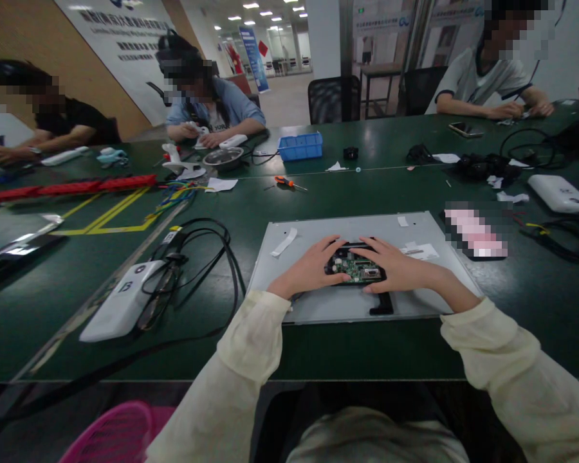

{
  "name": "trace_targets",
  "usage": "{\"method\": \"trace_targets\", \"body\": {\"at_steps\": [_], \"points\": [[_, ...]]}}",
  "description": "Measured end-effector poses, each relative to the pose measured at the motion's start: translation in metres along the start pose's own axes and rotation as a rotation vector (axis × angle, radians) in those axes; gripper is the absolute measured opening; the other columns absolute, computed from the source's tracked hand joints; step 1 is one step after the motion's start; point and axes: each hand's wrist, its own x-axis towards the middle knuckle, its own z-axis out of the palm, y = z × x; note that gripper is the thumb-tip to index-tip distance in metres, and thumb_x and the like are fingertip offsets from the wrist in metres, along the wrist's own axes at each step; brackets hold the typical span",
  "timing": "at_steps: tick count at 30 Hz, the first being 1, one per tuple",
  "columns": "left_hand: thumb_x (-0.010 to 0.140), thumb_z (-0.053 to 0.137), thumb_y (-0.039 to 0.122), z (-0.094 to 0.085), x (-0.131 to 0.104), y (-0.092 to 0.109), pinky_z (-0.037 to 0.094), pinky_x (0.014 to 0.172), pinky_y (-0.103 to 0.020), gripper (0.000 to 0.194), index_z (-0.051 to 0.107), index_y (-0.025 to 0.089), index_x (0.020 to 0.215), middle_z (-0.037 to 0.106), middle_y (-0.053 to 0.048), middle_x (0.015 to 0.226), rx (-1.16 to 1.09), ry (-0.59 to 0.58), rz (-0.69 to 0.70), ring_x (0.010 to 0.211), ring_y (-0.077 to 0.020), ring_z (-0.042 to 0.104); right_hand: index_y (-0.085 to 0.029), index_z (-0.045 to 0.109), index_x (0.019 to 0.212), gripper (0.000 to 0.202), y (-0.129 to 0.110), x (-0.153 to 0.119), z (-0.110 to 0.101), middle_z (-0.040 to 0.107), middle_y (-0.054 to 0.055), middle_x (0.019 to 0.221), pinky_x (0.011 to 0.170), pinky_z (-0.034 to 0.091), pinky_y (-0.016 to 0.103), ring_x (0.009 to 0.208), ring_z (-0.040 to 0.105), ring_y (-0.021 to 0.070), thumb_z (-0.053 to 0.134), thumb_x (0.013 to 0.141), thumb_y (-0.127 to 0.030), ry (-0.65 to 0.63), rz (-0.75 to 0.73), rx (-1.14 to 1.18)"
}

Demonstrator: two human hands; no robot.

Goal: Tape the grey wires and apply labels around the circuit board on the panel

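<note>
A black housing with a green circuit board (356, 269) in it lies on a flat grey metal panel (313, 308). From the left side, my left hand (311, 267) grips the housing, fingers along its far edge and thumb near its front. My right hand (396, 265) has hold of the opposite side in the same way, covering that edge. A short black piece (382, 303) sticks out below the housing towards me. Paper strips, among them a white label (422, 251), lie on the panel.
A white power bank (123, 302) with black cables is at the left. An orange screwdriver (285, 182) and a blue basket (300, 146) are beyond the panel. A phone-like pink object (475, 233) lies right of it. Several people sit across the green table (367, 350).
</note>
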Motion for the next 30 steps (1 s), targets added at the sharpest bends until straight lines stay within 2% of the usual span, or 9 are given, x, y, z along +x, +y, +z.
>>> {"method": "trace_targets", "body": {"at_steps": [5,11,16,20,25,30], "points": [[0.081,0.058,0.055,-0.001,0.0,0.0,0.029,0.113,-0.044,0.077,0.027,0.023,0.144,0.026,-0.012,0.152,-0.04,0.022,-0.036,0.138,-0.0273,0.03,-0.038,0.023,0.147,0.088,-0.006,0.003,-0.002,0.008,0.003,0.158,0.111,0.027,0.054,0.142,0.018,0.0345,0.066,0.072,-0.056,0.063,0.01,0.034],[0.08,0.058,0.054,-0.001,0.0,-0.003,0.028,0.114,-0.042,0.079,0.026,0.021,0.145,0.026,-0.013,0.151,-0.072,0.03,-0.059,0.139,-0.0261,0.029,-0.037,0.016,0.148,0.094,-0.006,0.005,0.0,-0.002,0.005,0.159,0.107,0.033,0.052,0.142,0.017,0.036,0.067,0.071,-0.055,0.082,0.068,0.118],[0.072,0.067,0.055,-0.007,-0.002,-0.007,0.022,0.116,-0.048,0.099,0.013,0.022,0.148,0.016,-0.013,0.156,-0.092,-0.03,-0.036,0.144,-0.0294,0.016,-0.035,0.016,0.148,0.095,-0.003,0.009,0.004,-0.001,0.008,0.158,0.108,0.032,0.053,0.142,0.016,0.0354,0.068,0.071,-0.056,0.101,0.081,0.158],[0.069,0.072,0.049,-0.014,-0.004,-0.011,0.019,0.116,-0.049,0.108,0.005,0.022,0.15,0.012,-0.014,0.157,-0.165,-0.066,-0.028,0.144,-0.0298,0.015,-0.034,0.017,0.148,0.095,-0.003,0.01,0.004,-0.001,0.008,0.158,0.109,0.03,0.053,0.142,0.017,0.0356,0.069,0.07,-0.055,0.1,0.08,0.173],[0.067,0.074,0.048,-0.015,-0.005,-0.014,0.02,0.116,-0.047,0.107,0.01,0.021,0.149,0.018,-0.014,0.155,-0.218,-0.052,-0.04,0.142,-0.0297,0.02,-0.036,0.016,0.148,0.094,-0.003,0.01,0.001,-0.004,0.007,0.159,0.108,0.032,0.053,0.142,0.018,0.0355,0.068,0.071,-0.053,0.076,0.079,0.204],[0.063,0.076,0.051,-0.014,-0.004,-0.016,0.021,0.116,-0.048,0.11,0.014,0.021,0.149,0.022,-0.014,0.153,-0.257,-0.049,-0.042,0.141,-0.0316,0.023,-0.037,0.018,0.148,0.092,0.001,0.006,-0.006,-0.004,0.004,0.159,0.111,0.027,0.053,0.143,0.014,0.0338,0.068,0.072,-0.054,0.043,0.04,0.243]]}}
